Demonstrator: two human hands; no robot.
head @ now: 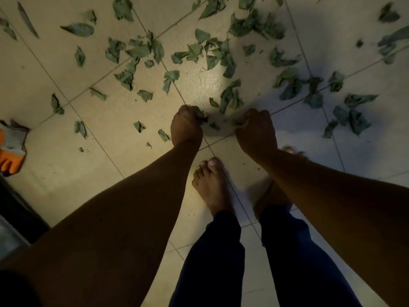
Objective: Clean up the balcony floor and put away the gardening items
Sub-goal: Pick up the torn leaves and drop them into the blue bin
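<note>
Leaves (pixel 141 50) lie scattered over the tiled floor (pixel 55 191) across the upper frame. At centre we curl our left hand (pixel 186 127) and right hand (pixel 256 131) round gathered leaves. Orange-grey glove (pixel 12 149) lies at left edge.

Floor (pixel 55 191): bare tile at lower left; scattered leaves (pixel 141 49) crowd the upper half; glove (pixel 12 149) at left edge; bare feet (pixel 212 185) centre.

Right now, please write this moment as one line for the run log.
step: picking up leaves | left hand: grips leaves | right hand: grips leaves | floor: many leaves left | glove: at left edge
</note>
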